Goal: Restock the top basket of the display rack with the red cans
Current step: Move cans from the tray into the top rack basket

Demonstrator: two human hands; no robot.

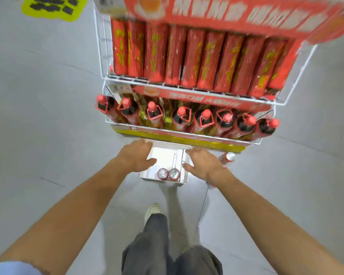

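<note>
both bare arms reach forward and down, side by side, elbows nearly straight. the left grip (136, 155) lies palm down over the left edge of the open white cardboard box (165, 155), thumb spread inward. the right grip (205, 163) lies palm down over its right edge, fingers relaxed, thumb spread inward.

- White characters run across the red header board (236, 12) atop my display rack (99, 46), but they're too blurred for me to read.
- Black characters on the yellow floor sign (54, 6) are smeared too.
- Yellow print on the red packs (191, 56) is illegible.
</note>
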